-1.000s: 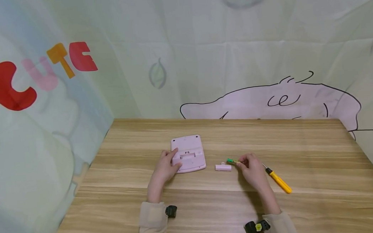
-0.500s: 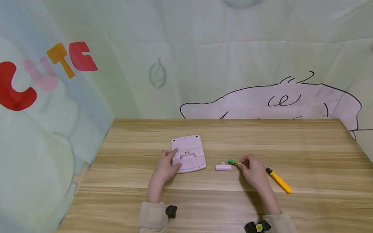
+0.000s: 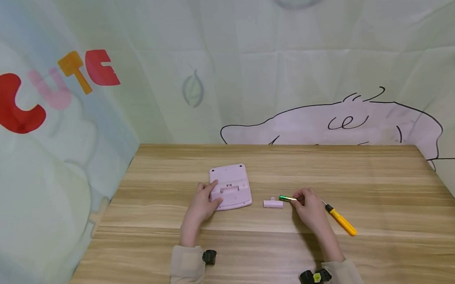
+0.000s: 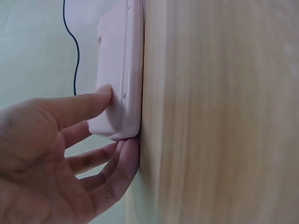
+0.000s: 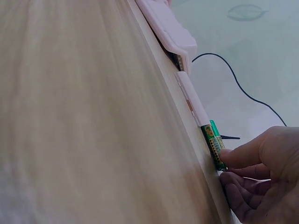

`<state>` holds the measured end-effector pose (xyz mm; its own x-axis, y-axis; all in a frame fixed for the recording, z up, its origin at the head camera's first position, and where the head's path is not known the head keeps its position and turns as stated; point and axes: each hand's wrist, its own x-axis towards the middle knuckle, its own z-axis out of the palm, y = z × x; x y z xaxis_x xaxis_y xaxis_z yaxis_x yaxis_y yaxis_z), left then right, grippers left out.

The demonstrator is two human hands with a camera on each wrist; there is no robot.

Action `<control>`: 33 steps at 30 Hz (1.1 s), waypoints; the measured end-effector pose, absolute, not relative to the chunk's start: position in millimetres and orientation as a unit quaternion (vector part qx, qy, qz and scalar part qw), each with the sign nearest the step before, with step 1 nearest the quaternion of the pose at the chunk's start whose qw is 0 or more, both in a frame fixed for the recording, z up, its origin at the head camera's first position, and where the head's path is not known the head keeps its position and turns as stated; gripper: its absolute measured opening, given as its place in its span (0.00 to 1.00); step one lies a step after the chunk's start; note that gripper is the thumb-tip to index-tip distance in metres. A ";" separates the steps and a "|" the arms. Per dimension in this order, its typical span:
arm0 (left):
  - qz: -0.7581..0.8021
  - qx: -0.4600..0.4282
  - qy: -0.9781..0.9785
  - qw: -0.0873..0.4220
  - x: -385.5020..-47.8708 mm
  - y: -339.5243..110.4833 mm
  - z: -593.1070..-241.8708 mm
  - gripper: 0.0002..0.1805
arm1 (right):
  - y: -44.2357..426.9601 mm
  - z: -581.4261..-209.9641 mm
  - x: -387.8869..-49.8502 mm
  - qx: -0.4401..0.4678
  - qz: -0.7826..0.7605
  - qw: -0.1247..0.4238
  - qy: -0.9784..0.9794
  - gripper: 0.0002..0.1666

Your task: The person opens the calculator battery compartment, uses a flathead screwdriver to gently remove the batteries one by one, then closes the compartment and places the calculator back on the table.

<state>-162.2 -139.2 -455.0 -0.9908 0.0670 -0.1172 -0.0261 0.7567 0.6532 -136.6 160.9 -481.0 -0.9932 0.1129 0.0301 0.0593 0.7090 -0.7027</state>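
A pink calculator (image 3: pixel 229 174) lies face down on the table with its battery slot uncovered. My left hand (image 3: pixel 201 204) grips its left side, the thumb on the back and the other fingers against the edge, as the left wrist view (image 4: pixel 114 60) also shows. To the right lies the small pink battery cover (image 3: pixel 272 204). Just past it, my right hand (image 3: pixel 309 206) pinches a green battery (image 3: pixel 287 198) near its right end. In the right wrist view the battery (image 5: pixel 212 144) has yellow print and a brighter green piece shows behind it.
A screwdriver (image 3: pixel 342 222) with a yellow handle lies right of my right hand, its tip partly hidden by the hand. The wooden table (image 3: pixel 254 253) meets printed cloth (image 3: pixel 239 84) at the back and on the left.
The green battery turns slightly in my right fingers, and more of its green side now shows. My left hand and the calculator stay in place.
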 end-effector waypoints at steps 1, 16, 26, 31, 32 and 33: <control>0.349 0.011 0.935 0.066 -162.2 -139.1 -454.8 0.31 | 161.1 -480.8 -136.6 -0.047 0.379 0.034 -0.923 0.08; 0.348 0.011 0.935 0.071 -161.2 -138.1 -454.8 0.31 | 160.6 -480.6 -135.3 -0.049 0.375 0.035 -0.925 0.10; 0.351 0.012 0.934 0.071 -161.6 -137.5 -453.1 0.31 | 161.8 -481.5 -135.9 -0.054 0.383 0.030 -0.922 0.10; 0.349 0.012 0.935 0.071 -161.4 -137.5 -452.5 0.32 | 161.7 -480.1 -135.3 -0.057 0.382 0.025 -0.922 0.10; 0.349 0.012 0.934 0.071 -161.4 -137.6 -452.7 0.32 | 161.5 -479.6 -135.1 -0.058 0.382 0.026 -0.922 0.10; 0.349 0.012 0.934 0.071 -161.2 -137.7 -452.8 0.32 | 161.4 -479.5 -135.1 -0.057 0.383 0.028 -0.922 0.09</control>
<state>-161.2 -137.7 -452.8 -0.9896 0.0718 -0.1246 -0.0274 0.7565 0.6534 -135.1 161.4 -479.5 -0.9919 0.1267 0.0071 0.0844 0.7007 -0.7084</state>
